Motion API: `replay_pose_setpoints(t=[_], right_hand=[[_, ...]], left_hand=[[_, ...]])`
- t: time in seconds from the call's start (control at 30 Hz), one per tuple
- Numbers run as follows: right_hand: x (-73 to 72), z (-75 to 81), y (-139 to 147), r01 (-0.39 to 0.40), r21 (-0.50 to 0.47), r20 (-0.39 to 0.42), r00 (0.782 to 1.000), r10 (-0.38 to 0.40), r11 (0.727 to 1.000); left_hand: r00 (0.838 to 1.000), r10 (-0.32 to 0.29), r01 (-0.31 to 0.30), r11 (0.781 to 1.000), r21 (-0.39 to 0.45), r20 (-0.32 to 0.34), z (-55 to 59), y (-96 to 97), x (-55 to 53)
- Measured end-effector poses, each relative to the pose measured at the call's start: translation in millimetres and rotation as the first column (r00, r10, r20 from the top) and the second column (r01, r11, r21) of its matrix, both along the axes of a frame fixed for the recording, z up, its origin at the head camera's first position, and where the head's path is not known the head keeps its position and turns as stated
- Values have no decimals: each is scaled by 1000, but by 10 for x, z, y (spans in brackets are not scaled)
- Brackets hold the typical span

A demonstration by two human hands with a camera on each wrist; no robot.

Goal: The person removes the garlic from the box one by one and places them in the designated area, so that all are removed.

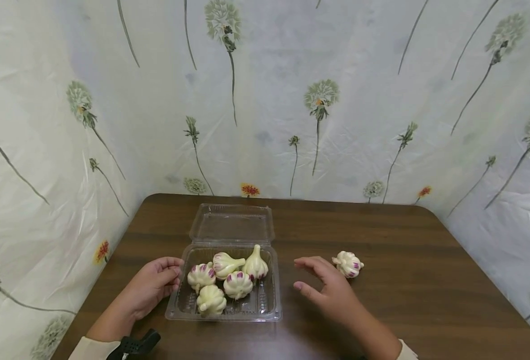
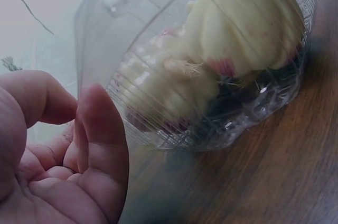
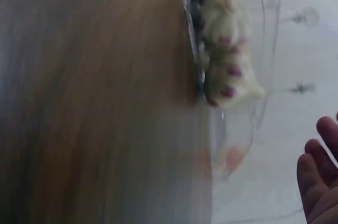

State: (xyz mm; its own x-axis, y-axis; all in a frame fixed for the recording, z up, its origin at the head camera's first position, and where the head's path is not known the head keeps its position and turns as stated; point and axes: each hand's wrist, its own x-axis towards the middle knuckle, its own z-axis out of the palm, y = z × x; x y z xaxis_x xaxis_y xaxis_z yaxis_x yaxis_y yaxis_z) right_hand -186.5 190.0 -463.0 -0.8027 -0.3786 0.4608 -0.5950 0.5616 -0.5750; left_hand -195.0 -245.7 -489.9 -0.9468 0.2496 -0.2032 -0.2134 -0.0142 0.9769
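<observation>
A clear plastic clamshell container (image 1: 271,310) lies on the table with its lid (image 1: 231,225) folded back. Several garlic bulbs (image 1: 238,285), cream with purple streaks, sit inside it. My left hand (image 1: 153,286) is at the container's left rim; in the left wrist view its thumb and a finger (image 2: 103,123) pinch the plastic edge. To the right of the container my right hand (image 1: 330,290) hovers, fingers apart, holding nothing. Just beyond that hand, a single garlic bulb (image 1: 348,264) lies on the table. The right wrist view is blurred and shows only some fingers (image 3: 317,182).
The dark brown wooden table (image 1: 409,285) has rounded far corners. Behind it and along both sides hangs a pale sheet (image 1: 265,100) printed with dandelions. A black strap (image 1: 134,345) is round the left wrist.
</observation>
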Motion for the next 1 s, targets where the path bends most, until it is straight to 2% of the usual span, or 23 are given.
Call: replay_pose_setpoints(t=[0.23,0.5,0.7,1.0], right_hand=[[71,50,-222,-64,36,14,998,64,997],[144,71,-412,-145,74,102,985,138,987],[141,89,-553,-168,58,134,978,159,984],[136,117,-733,-184,63,249,955,164,981]], left_hand=[[1000,5,-5,1000,-5,-2,16,-6,-22],[1000,-5,5,1000,0,-6,-7,-3,-8],[1000,-8,8,1000,5,-16,-27,-9,-13],[1000,-10,10,1000,-1,-12,-13,-7,-5]])
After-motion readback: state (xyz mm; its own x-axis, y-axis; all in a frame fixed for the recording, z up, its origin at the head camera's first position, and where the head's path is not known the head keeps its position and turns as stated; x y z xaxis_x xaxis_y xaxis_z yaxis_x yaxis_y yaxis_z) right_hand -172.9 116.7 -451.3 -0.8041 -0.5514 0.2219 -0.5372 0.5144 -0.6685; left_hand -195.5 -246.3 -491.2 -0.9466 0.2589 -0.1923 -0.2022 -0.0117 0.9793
